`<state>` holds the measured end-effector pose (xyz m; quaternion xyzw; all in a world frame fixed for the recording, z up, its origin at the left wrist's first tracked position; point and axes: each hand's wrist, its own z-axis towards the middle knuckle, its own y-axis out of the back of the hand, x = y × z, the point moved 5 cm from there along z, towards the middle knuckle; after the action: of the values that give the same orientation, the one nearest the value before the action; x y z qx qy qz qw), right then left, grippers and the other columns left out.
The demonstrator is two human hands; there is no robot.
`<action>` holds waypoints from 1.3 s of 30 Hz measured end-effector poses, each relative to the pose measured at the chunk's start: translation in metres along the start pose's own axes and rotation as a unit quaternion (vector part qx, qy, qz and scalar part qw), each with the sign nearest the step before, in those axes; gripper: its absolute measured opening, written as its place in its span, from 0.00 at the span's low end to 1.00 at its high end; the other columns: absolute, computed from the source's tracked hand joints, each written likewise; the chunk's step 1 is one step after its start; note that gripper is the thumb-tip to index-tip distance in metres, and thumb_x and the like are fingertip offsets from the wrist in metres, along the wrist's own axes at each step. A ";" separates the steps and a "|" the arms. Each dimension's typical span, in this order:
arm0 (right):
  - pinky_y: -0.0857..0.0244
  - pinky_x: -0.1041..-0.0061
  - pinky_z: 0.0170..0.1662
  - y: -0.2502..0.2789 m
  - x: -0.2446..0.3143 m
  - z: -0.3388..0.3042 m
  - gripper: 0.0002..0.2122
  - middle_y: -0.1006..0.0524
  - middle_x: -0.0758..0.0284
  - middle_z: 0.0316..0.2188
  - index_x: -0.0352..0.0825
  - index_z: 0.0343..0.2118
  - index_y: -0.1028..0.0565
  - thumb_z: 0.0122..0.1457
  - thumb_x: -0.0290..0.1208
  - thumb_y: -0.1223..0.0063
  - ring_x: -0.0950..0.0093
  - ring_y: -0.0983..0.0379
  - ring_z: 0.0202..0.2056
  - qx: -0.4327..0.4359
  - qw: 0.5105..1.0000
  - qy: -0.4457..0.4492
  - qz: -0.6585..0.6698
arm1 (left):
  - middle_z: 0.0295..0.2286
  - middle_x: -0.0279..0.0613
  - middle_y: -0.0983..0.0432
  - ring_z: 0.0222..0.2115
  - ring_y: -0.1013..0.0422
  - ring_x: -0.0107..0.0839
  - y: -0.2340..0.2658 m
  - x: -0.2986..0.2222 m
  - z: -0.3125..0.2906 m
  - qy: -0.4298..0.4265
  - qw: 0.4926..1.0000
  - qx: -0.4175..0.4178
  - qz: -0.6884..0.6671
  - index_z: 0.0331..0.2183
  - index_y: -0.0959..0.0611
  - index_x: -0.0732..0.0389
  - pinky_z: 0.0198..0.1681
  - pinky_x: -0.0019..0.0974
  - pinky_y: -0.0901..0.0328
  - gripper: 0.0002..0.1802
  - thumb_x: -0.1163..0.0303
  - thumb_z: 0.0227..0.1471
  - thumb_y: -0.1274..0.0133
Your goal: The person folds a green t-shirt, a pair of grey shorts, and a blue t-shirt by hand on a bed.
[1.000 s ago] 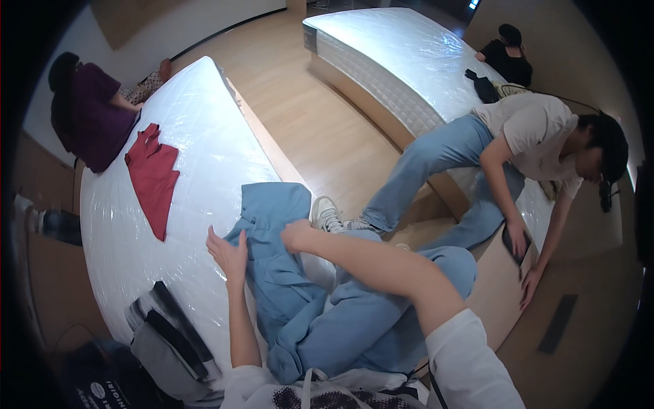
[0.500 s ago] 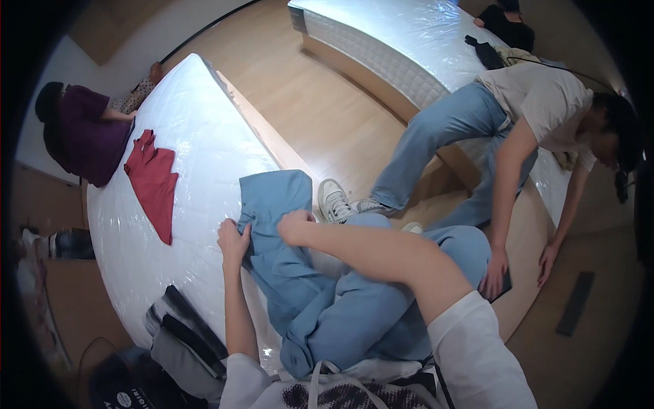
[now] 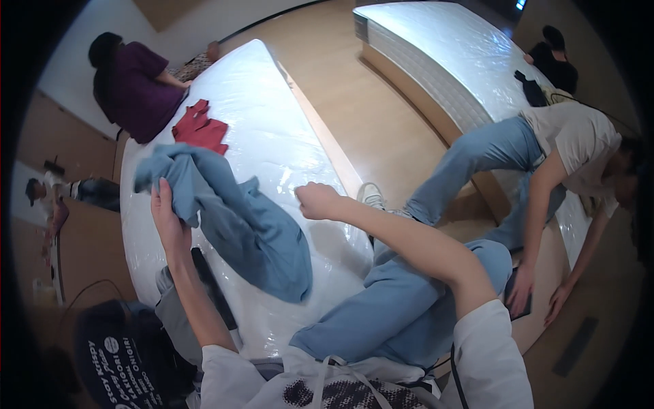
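A crumpled blue garment (image 3: 252, 245) hangs in folds over the plastic-wrapped mattress (image 3: 266, 95); its exact kind does not show. My left hand (image 3: 170, 221) grips it at its left end, thumb up and fingers partly hidden by the cloth. Off to the right of the garment, my right hand (image 3: 319, 201) is raised over the mattress edge in a loose fist, with nothing seen in it. Farther up the mattress lies a flat red garment (image 3: 199, 128), beyond my left hand.
Grey and black clothes (image 3: 184, 293) lie by my left forearm, beside a dark printed fabric item (image 3: 126, 354). A person in purple (image 3: 139, 85) sits at the far left. To the right, another person (image 3: 572, 146) bends over near a second wrapped mattress (image 3: 443, 31).
My left hand has swung left and up with the blue garment, lifting it off my lap. My right hand has come away from the cloth. The view has shifted left.
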<state>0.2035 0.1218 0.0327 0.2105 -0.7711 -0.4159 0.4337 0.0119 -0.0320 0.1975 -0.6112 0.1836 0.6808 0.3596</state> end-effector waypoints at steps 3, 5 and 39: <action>0.34 0.65 0.46 0.066 0.090 -0.042 0.26 0.27 0.53 0.41 0.28 0.52 0.39 0.47 0.27 0.49 0.56 0.29 0.45 -0.059 0.928 0.252 0.268 | 0.42 0.42 0.29 0.41 0.30 0.28 -0.026 -0.040 -0.043 -0.046 0.988 0.016 -0.145 0.47 0.27 0.67 0.44 0.31 0.35 0.17 0.65 0.61 0.55; 0.36 0.68 0.47 0.112 0.143 -0.087 0.33 0.29 0.54 0.44 0.30 0.56 0.45 0.45 0.24 0.45 0.62 0.32 0.50 -0.162 0.850 0.366 0.342 | 0.43 0.43 0.30 0.44 0.31 0.30 -0.042 -0.054 -0.066 -0.069 0.979 0.071 -0.178 0.46 0.26 0.67 0.46 0.32 0.36 0.16 0.66 0.60 0.53; 0.31 0.59 0.40 0.346 0.187 -0.326 0.12 0.24 0.51 0.30 0.28 0.32 0.25 0.42 0.24 0.45 0.53 0.26 0.37 -0.490 0.774 0.388 -0.107 | 0.50 0.46 0.39 0.50 0.42 0.36 -0.263 -0.150 -0.104 -0.334 0.901 0.182 0.210 0.54 0.37 0.66 0.55 0.39 0.46 0.31 0.66 0.52 0.46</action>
<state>0.3916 0.0394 0.5003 0.1942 -0.2023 -0.6641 0.6931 0.2719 0.0335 0.3730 -0.2193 0.2979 0.8592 0.3534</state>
